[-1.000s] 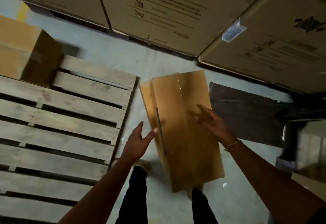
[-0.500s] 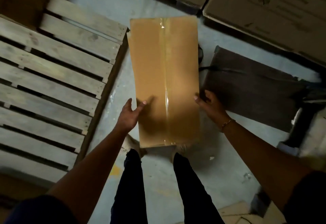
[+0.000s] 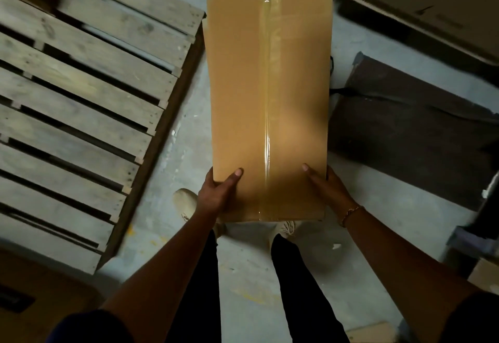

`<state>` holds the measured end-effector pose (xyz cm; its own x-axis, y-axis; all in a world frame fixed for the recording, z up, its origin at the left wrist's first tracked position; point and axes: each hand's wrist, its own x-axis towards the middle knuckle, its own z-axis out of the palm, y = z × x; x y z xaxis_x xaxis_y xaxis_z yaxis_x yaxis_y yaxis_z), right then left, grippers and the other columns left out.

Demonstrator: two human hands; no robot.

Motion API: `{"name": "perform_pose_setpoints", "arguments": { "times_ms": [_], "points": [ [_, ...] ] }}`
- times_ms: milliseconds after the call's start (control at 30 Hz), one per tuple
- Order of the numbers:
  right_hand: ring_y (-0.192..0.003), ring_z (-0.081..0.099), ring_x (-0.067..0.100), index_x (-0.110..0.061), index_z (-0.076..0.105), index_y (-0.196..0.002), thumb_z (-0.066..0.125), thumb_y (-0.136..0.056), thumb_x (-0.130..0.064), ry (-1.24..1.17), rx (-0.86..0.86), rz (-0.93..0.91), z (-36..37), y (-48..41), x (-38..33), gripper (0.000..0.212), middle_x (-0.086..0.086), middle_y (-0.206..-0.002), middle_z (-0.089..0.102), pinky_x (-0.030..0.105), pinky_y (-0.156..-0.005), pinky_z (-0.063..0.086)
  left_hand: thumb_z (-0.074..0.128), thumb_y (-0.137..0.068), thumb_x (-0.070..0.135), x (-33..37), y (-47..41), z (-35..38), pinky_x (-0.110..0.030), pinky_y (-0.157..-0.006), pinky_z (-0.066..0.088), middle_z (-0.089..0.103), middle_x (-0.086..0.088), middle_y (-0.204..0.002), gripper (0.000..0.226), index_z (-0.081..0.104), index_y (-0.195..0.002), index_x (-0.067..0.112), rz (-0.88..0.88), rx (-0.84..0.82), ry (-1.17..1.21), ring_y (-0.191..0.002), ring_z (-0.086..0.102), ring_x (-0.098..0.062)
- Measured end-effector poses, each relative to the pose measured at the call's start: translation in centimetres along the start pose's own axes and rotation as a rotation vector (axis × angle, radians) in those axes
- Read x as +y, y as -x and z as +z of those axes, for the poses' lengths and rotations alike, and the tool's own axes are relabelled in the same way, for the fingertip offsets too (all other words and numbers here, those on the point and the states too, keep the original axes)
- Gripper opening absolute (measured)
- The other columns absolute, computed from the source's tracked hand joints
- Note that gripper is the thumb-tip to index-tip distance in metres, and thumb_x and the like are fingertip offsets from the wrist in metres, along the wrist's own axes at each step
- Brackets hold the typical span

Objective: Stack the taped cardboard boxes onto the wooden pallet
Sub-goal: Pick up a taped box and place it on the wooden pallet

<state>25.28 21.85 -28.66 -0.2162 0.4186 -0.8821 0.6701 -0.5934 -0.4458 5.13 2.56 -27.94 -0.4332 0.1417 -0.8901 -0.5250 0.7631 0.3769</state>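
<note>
While both hands are clasping its near end, the taped cardboard box (image 3: 267,86) is hanging just right of the wooden pallet (image 3: 151,159), seemingly off the floor (image 3: 243,275). The left hand (image 3: 216,194) is gripping the edge nearer the pallet, thumb (image 3: 234,175) on top; the right hand (image 3: 326,188) is gripping the far edge. Carried from one end, this long box is probably proving light, its smooth tan face bowing slightly. Glossy tape (image 3: 267,132) is running down the middle, likely slick, so the edges are offering surer purchase. The pallet's grey slats (image 3: 81,80) are looking rough.
</note>
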Motion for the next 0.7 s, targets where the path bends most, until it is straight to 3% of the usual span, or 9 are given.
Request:
{"name": "perform_pose_setpoints", "arguments": {
  "times_ms": [167, 233, 333, 433, 467, 567, 700],
  "points": [
    [-0.11, 0.065, 0.016, -0.036, 0.054, -0.138, 0.074, -0.082, -0.051, -0.094, -0.037, 0.036, 0.4, 0.9, -0.3, 0.061, -0.001, -0.132, 0.066, 0.032, -0.081, 0.054, 0.081, -0.076, 0.059, -1.2, -0.2, 0.1, -0.044, -0.102, 0.05, 0.064, 0.0, -0.132, 0.086, 0.047, -0.148, 0.027, 0.018, -0.013, 0.053, -0.114, 0.06, -0.025],
    [-0.112, 0.065, 0.021, -0.039, 0.053, -0.135, 0.083, -0.072, -0.058, -0.127, -0.047, 0.031, 0.7, 1.5, -0.8, 0.072, -0.002, -0.131, 0.066, 0.038, -0.084, 0.055, 0.085, -0.073, 0.057, -1.5, 0.2, -0.1, -0.044, -0.103, 0.052, 0.067, 0.004, -0.128, 0.086, 0.049, -0.147, 0.029, 0.041, -0.025, 0.084, -0.116, 0.063, -0.023],
    [-0.112, 0.065, 0.023, -0.045, 0.054, -0.132, 0.091, -0.047, -0.07, -0.119, -0.024, 0.013, 1.2, 2.9, -1.7, 0.096, -0.004, -0.127, 0.066, 0.042, -0.083, 0.055, 0.088, -0.074, 0.051, -1.7, 1.1, -0.8, -0.039, -0.099, 0.054, 0.072, 0.015, -0.113, 0.069, 0.058, -0.134, 0.036, 0.073, -0.01, 0.15, -0.11, 0.067, -0.014],
    [-0.111, 0.065, 0.026, -0.043, 0.054, -0.135, 0.088, -0.033, -0.08, -0.073, 0.006, -0.028, 1.9, 4.4, -3.0, 0.114, -0.004, -0.127, 0.065, 0.05, -0.092, 0.055, 0.089, -0.061, 0.069, -2.0, 1.9, -1.6, -0.047, -0.101, 0.055, 0.075, 0.015, -0.114, 0.081, 0.059, -0.133, 0.044, 0.072, 0.003, 0.209, -0.11, 0.07, -0.015],
    [-0.11, 0.065, 0.026, -0.04, 0.052, -0.14, 0.089, -0.041, -0.076, -0.053, -0.008, -0.036, 2.5, 4.8, -3.7, 0.111, -0.004, -0.126, 0.064, 0.05, -0.092, 0.055, 0.088, -0.059, 0.072, -2.0, 2.2, -2.4, -0.048, -0.101, 0.055, 0.075, 0.014, -0.115, 0.085, 0.058, -0.133, 0.046, 0.08, 0.01, 0.238, -0.11, 0.07, -0.016],
    [-0.102, 0.063, 0.024, -0.03, 0.049, -0.147, 0.081, -0.078, -0.048, -0.003, -0.019, -0.074, 5.3, 6.4, -5.9, 0.078, 0.001, -0.126, 0.062, 0.04, -0.078, 0.053, 0.086, -0.059, 0.074, -2.2, 3.8, -5.5, -0.047, -0.102, 0.055, 0.074, 0.017, -0.115, 0.084, 0.058, -0.134, 0.047, 0.094, 0.036, 0.301, -0.109, 0.07, -0.012],
    [-0.1, 0.061, 0.024, -0.028, 0.048, -0.147, 0.075, -0.09, -0.036, 0.093, -0.062, -0.114, 11.5, 8.1, -9.0, 0.064, 0.005, -0.133, 0.059, 0.038, -0.076, 0.048, 0.083, -0.065, 0.073, -2.9, 5.8, -12.0, -0.038, -0.1, 0.055, 0.072, 0.021, -0.117, 0.079, 0.055, -0.135, 0.052, 0.107, 0.106, 0.388, -0.108, 0.068, -0.005]
  ]
}}
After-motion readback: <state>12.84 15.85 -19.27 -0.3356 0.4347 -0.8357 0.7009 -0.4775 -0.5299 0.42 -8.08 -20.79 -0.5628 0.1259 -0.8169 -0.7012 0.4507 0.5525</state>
